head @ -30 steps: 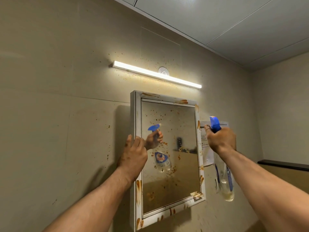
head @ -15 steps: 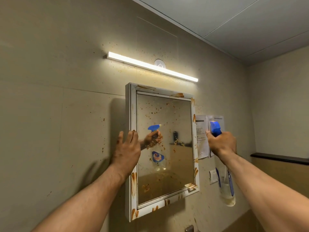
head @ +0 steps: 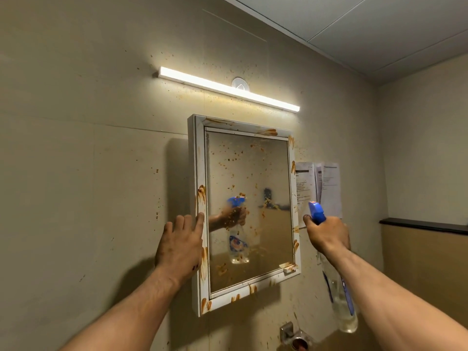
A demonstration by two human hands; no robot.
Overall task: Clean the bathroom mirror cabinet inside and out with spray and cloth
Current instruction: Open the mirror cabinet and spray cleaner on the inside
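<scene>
Mirror cabinet (head: 243, 163) is being viewed at centre frame, hung on the beige wall (head: 88, 173); its door appears closed. Brown smears (head: 201, 193) are being recorded along the white frame on all four sides, with brown specks scattered over the glass and the surrounding wall.

Left hand (head: 181, 245), left of centre, is being laid flat against the cabinet's left edge. The fingers are being kept straight and close together, and the fingertips (head: 200, 217) are being rested on the frame about halfway up. Nothing is being gripped.

Right hand (head: 328, 233), right of centre, is being held just beside the cabinet's right edge and clear of it. Its fingers are being curled round the neck of the spray bottle (head: 340, 300). The blue nozzle (head: 316, 212) is being pointed up and left toward the mirror, while the clear body is hanging below the wrist. Bottle and hand are being reflected in the glass.

Also being noted: lit light bar (head: 228, 88) above the cabinet, two paper sheets (head: 326, 186) on the wall behind the nozzle, a dark ledge (head: 425, 225) at the right edge, and a metal fitting (head: 293, 335) at bottom centre.
</scene>
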